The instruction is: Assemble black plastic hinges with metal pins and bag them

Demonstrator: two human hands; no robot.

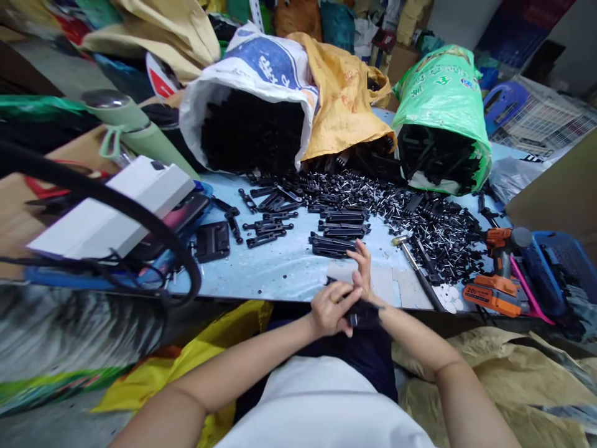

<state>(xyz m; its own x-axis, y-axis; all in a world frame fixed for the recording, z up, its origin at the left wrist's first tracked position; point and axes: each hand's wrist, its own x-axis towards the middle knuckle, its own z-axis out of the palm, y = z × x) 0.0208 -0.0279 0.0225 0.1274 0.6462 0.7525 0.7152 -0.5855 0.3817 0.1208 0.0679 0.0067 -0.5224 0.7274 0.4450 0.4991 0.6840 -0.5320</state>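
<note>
My left hand [333, 308], with a ring on one finger, reaches across to my right wrist. Its fingers are closed on a black wristband [366, 315] that wraps round that wrist. The raised right hand [362, 272] has its fingers stretched upward and holds nothing. Just beyond it, stacks of black plastic arms [331, 244] lie on the light blue tabletop [261, 277]. A grey cardboard piece [385, 283] lies flat by the table's front edge, partly behind the right hand.
A hammer [420, 274] and an orange cordless drill [497, 280] lie at right. Behind are heaped screws and small black parts [364, 186]. White [261, 62], orange [345, 93] and green [441, 93] sacks stand open. A white box [116, 205] and a black cable [116, 202] are at left.
</note>
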